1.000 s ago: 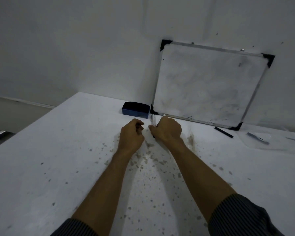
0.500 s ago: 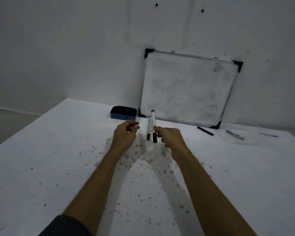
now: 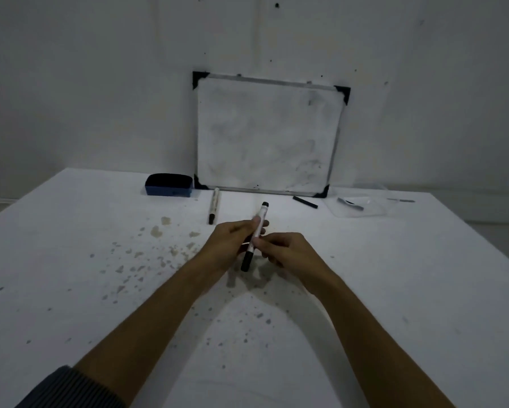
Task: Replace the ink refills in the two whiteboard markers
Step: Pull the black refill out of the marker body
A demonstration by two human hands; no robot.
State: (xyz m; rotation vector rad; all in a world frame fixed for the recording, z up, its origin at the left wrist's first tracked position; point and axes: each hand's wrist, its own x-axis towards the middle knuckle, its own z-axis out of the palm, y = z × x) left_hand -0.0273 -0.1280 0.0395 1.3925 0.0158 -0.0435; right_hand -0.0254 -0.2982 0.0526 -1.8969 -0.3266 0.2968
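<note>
A white whiteboard marker [image 3: 261, 215] with a black cap at its near end is held above the table's middle. My left hand [image 3: 232, 245] grips its barrel from the left, and my right hand [image 3: 285, 251] pinches the lower barrel just above the cap. A second white marker [image 3: 214, 205] lies on the table further back, black cap toward me, apart from both hands. A short black stick [image 3: 305, 201], perhaps a refill, lies in front of the whiteboard's right corner.
A small whiteboard [image 3: 268, 134] leans on the wall at the table's back. A blue eraser [image 3: 168, 185] sits to its left. A clear plastic bag [image 3: 356, 206] with small items lies at the back right. The white table [image 3: 71, 260] is speckled with stains.
My right hand lifted one marker off the table and brought it toward me; my left hand has joined it on the barrel. The other marker stayed on the table.
</note>
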